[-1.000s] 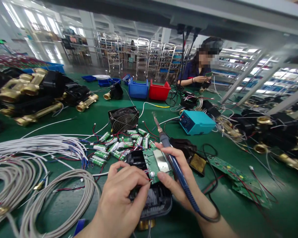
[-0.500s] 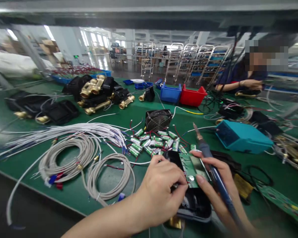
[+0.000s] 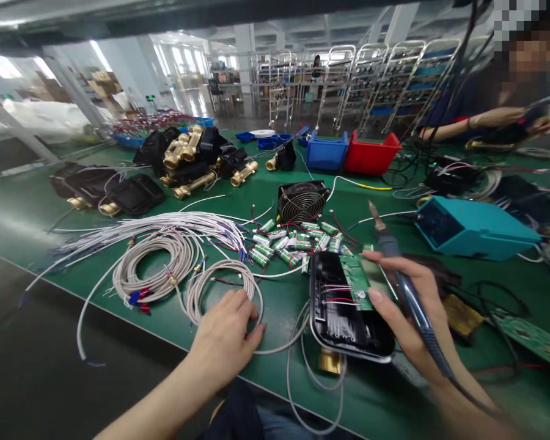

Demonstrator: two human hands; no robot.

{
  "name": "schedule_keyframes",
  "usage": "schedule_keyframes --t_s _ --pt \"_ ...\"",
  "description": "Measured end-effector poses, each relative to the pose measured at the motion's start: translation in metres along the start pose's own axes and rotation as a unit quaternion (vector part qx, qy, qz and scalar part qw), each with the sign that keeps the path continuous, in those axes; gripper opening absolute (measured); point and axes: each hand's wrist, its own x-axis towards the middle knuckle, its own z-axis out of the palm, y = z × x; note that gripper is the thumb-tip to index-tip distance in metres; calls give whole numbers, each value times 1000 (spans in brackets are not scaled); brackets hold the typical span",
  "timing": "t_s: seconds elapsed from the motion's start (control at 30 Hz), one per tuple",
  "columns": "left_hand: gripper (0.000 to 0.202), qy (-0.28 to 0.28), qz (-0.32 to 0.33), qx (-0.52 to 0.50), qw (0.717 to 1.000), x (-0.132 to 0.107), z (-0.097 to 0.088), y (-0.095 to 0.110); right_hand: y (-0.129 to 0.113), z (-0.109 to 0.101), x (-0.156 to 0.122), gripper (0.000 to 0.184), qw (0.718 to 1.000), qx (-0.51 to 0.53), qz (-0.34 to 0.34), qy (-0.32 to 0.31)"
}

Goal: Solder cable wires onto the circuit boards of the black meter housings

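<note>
My right hand [image 3: 406, 311] holds a blue soldering iron [image 3: 396, 263] with its tip pointing up and away, and its fingers rest on the green circuit board [image 3: 358, 276]. The board sits tilted on an open black housing [image 3: 343, 315] with red and white leads inside. My left hand [image 3: 224, 339] lies on the green table at a grey cable coil [image 3: 220, 287], fingers spread on a loose wire. Several green capacitors [image 3: 293, 244] lie scattered just behind the housing.
A black fan [image 3: 302, 200], a teal soldering station [image 3: 472, 227], blue bin [image 3: 326, 154] and red bin [image 3: 370, 156] stand farther back. Brass-fitted black units [image 3: 187, 159] sit at back left. Large wire bundles [image 3: 151, 256] cover the left. A co-worker's hands [image 3: 508, 119] are at far right. The table edge [image 3: 119, 315] runs near me.
My left hand has left the circuit board and housing and moved left and down onto the cable coil. The view has swung left. My right hand still holds the iron at the board.
</note>
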Motion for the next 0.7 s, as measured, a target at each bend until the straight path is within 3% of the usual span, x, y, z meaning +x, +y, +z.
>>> schedule_keyframes --t_s 0.1,0.17,0.23,0.3,0.37,0.43,0.5,0.6,0.7 --pt "13 26 11 -41 999 0 11 1 6 2 0 34 1000 18 -12 9" --pt "19 31 21 -82 996 4 0 -3 7 1 -1 34 1000 23 -18 9" --pt "28 75 19 -157 984 7 -20 -8 4 0 -1 33 1000 18 -17 -2" --pt "33 156 -16 -302 940 8 -42 -10 0 -2 -1 32 1000 14 -9 -17" --pt "31 171 -73 -432 882 6 -58 -6 -2 -3 -1 32 1000 19 -2 -25" --pt "26 143 -98 -508 844 0 -64 3 -3 -3 -2 32 999 30 5 -25" --pt "24 81 -80 -541 833 -7 -58 15 -2 -3 -2 31 999 36 10 -27" --pt "25 -68 -91 -536 836 -16 -34 35 -1 -3 -3 32 999 34 8 -33" --pt "31 -189 -136 -574 785 -20 -3 47 -1 -4 -3 33 999 32 2 -36"
